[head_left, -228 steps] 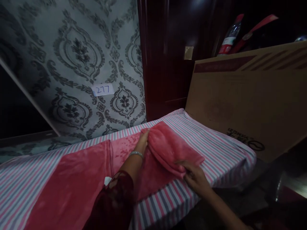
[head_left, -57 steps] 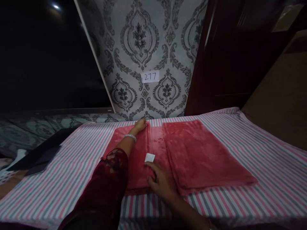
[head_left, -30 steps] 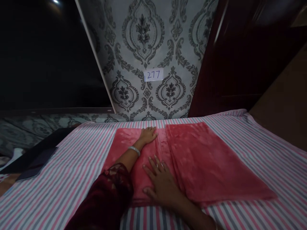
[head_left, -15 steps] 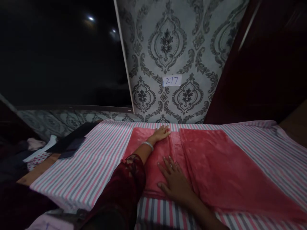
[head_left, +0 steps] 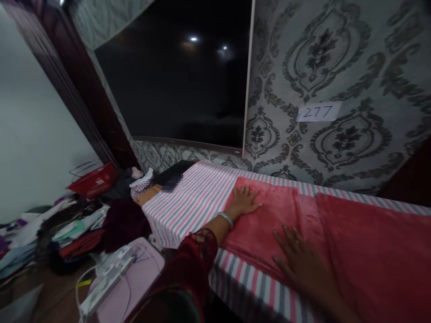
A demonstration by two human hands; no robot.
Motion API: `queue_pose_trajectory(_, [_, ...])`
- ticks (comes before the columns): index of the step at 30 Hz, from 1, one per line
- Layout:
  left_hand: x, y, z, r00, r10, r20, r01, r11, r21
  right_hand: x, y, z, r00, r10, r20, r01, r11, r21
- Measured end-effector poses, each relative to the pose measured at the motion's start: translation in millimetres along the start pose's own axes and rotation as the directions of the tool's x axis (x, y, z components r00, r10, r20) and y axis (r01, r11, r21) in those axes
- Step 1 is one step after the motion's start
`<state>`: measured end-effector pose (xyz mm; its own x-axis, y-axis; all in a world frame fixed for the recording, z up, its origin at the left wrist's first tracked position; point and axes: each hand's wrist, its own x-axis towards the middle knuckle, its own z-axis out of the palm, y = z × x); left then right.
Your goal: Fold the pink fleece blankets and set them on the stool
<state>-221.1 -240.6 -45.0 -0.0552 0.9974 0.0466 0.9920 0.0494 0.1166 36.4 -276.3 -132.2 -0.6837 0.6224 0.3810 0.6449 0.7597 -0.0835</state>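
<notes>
A pinkish-red, velvety cloth [head_left: 380, 242] lies on the striped table cover, its left part folded inward so a fold line runs from back to front. My left hand [head_left: 244, 202], with a bracelet at the wrist, rests flat with fingers spread near the cloth's left edge. Closer to me, my right hand [head_left: 303, 258] lies palm down over the folded part, fingers apart. Neither hand grips anything. Beneath the cloth, the table cover [head_left: 195, 197] has pink, grey and white stripes.
A large dark television [head_left: 182, 80] hangs on the patterned wall, beside a paper label [head_left: 319, 111] reading 277. At lower left, a power strip [head_left: 107, 280] with cables lies on a pink surface [head_left: 143, 273]. Piled clothes [head_left: 81, 229] and a red basket [head_left: 96, 179] are further left.
The view has turned left, bringing the clothes, basket and power strip into sight. My left hand has slid leftward across the cloth, from near the fold line towards its left edge.
</notes>
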Motion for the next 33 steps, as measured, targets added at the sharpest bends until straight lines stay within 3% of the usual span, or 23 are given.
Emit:
queue_pose_trajectory(3, [2.6,-0.1,0.4,0.999,0.011,0.035,-0.01,0.999,-0.039,-1.5,1.5,2.8,1.0,0.008,-0.005,-0.008,1.0,-0.003])
queue_pose_trajectory(8, [0.7,-10.2,-27.2,0.994,0.007,0.113,0.01,0.989,-0.149,-2.4,4.7,5.0,0.999,0.008,0.033,-0.008,1.0,-0.004])
queue_pose_trajectory(13, [-40.5,-28.7,-44.2,0.991,-0.112,0.067,0.121,0.981,-0.151,8.5,10.3,-13.4,0.996,0.015,0.092,-0.012,1.0,-0.026])
queue_pose_trajectory(17, [-79.1,-32.4,-31.2,0.992,-0.034,0.121,0.052,0.987,-0.151,24.0,4.2,-33.2,1.0,0.026,0.004,-0.026,0.997,-0.073])
queue_pose_trajectory(20, [-93.9,-30.6,-14.6,0.996,-0.011,0.089,0.026,0.986,-0.166,27.5,-7.7,-28.9,0.999,0.035,-0.007,-0.035,0.996,-0.081])
queue_pose_trajectory(24, [-98.7,-29.3,-0.6,0.999,-0.031,0.009,0.032,0.988,-0.15,18.6,-16.9,-5.6,0.997,0.06,0.058,-0.056,0.996,-0.074])
queue_pose_trajectory(27, [-98.7,-29.7,0.4,0.999,-0.029,0.015,0.031,0.987,-0.158,11.9,-14.0,4.6,0.997,0.06,0.052,-0.056,0.995,-0.08])
queue_pose_trajectory(33, [-99.7,-29.5,-3.3,0.999,-0.04,0.01,0.041,0.986,-0.164,25.1,-19.4,-11.2,0.994,0.072,0.086,-0.062,0.991,-0.117])
